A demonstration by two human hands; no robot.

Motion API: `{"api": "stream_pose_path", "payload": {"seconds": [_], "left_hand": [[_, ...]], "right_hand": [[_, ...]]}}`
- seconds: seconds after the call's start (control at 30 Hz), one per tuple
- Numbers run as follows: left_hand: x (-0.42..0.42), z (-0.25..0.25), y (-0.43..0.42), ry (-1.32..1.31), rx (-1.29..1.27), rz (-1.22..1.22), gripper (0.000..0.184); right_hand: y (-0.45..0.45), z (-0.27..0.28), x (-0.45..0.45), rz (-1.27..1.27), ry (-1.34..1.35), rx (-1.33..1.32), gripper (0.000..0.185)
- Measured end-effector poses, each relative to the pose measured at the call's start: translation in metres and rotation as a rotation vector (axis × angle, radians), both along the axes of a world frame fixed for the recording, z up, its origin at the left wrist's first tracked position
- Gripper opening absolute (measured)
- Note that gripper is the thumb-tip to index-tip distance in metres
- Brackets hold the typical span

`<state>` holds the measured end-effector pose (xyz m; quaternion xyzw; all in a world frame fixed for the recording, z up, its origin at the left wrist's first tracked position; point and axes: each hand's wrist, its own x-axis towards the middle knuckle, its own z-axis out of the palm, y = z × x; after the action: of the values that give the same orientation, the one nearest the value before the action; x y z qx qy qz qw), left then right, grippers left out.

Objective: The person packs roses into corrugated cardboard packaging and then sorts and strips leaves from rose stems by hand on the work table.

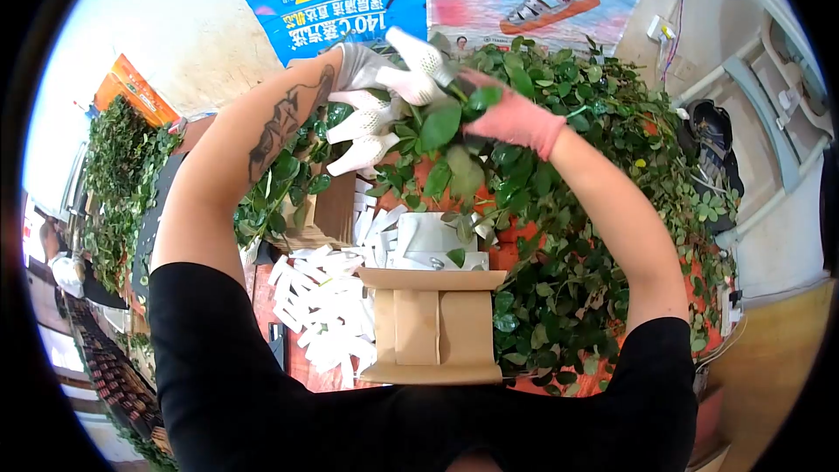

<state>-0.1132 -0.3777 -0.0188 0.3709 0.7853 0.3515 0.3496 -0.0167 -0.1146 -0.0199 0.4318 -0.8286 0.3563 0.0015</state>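
"Where do we find the white-netted buds (411, 86)?"

"We see them clustered at the left hand (363, 68), on the side facing the right hand (520, 121)."

"Is the left hand holding them?"

"Yes, we see it closed on the bunch in its pale glove, though the buds hide most of its fingers from us."

"And the right one, in pink?"

"We see it among the leaves (440, 127) just beside the bunch. Its fingers are blurred and partly covered, so we cannot tell whether they are closed."

"What do we have nearer the body than the hands?"

"An open cardboard box (433, 280), with loose white strips (336, 323) to its left, spread over the red surface (301, 367)."

"And right of the right hand?"

"A leafy green heap (559, 315), which also reaches down beside the box. Beyond both hands we see a blue poster (297, 22)."
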Motion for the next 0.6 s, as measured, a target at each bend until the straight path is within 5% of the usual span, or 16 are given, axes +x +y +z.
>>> {"api": "stream_pose_path", "payload": {"seconds": [0.03,0.07,0.13,0.27,0.3,0.4,0.47,0.53,0.6], "left_hand": [[0.003,0.002,-0.004,0.146,0.031,-0.026,0.033],[0.042,0.035,0.018,-0.009,-0.021,0.04,0.035],[0.085,0.073,0.038,-0.182,-0.038,0.137,0.037],[0.086,0.077,0.029,-0.27,0.066,0.187,0.039],[0.076,0.072,0.027,-0.647,0.222,-0.085,0.042],[0.067,0.061,0.001,-0.899,0.588,0.398,0.065],[0.117,0.078,0.012,-0.622,0.815,0.49,0.071],[0.118,0.058,-0.02,-0.394,0.781,0.507,0.067],[0.166,0.051,-0.037,0.013,0.49,0.491,0.059]], "right_hand": [[-0.002,-0.005,-0.002,0.079,-0.266,-0.066,0.071],[-0.002,-0.014,-0.007,0.156,-0.534,-0.127,0.077],[-0.001,-0.024,-0.017,0.243,-0.579,-0.073,0.08],[-0.005,-0.024,-0.016,0.175,-0.337,-0.078,0.063],[-0.003,-0.028,-0.018,0.15,-0.312,-0.152,0.057],[0.017,-0.007,-0.015,-0.001,-0.237,-0.126,0.048],[0.041,0.036,-0.002,-0.115,-0.04,-0.167,0.035],[0.092,0.081,-0.006,-0.323,-0.215,-0.348,0.034],[0.182,0.125,-0.031,-0.478,-0.244,-0.612,0.032]]}}
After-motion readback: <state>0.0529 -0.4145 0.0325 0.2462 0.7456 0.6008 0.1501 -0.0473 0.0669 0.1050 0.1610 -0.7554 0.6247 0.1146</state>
